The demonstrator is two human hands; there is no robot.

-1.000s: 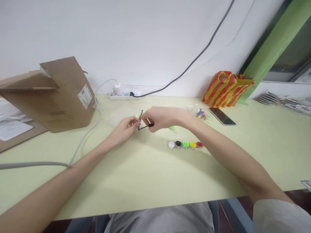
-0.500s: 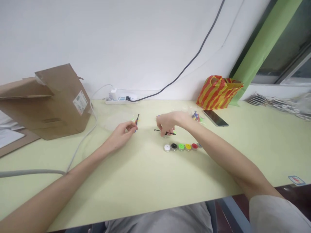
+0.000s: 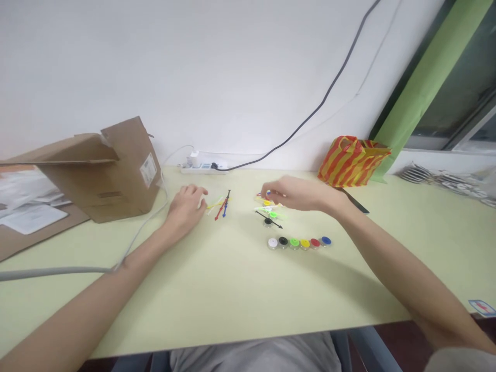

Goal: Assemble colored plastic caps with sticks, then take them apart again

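My left hand [image 3: 185,207] rests on the pale green table [image 3: 232,289] with its fingers loosely curled and nothing in them. Its fingertips are just left of a fan of thin coloured sticks [image 3: 222,206], red, blue, yellow and white, lying flat. My right hand [image 3: 296,194] hovers over a small heap of coloured pieces [image 3: 269,209] and pinches a small yellow and red piece at its fingertips. A black piece with a thin pointer [image 3: 268,221] lies below the heap. Nearer me stands a row of round coloured caps [image 3: 298,242], white to blue.
An open cardboard box [image 3: 112,170] stands at the left, with a grey cable [image 3: 132,243] running past it. A power strip [image 3: 201,166] lies against the wall. A red and yellow striped bag [image 3: 352,160] and a dark phone [image 3: 358,205] are at the right.
My left hand has let go of the bundle of sticks, which now lies fanned out on the table. My right hand set down the black pointer piece and moved up to the heap.
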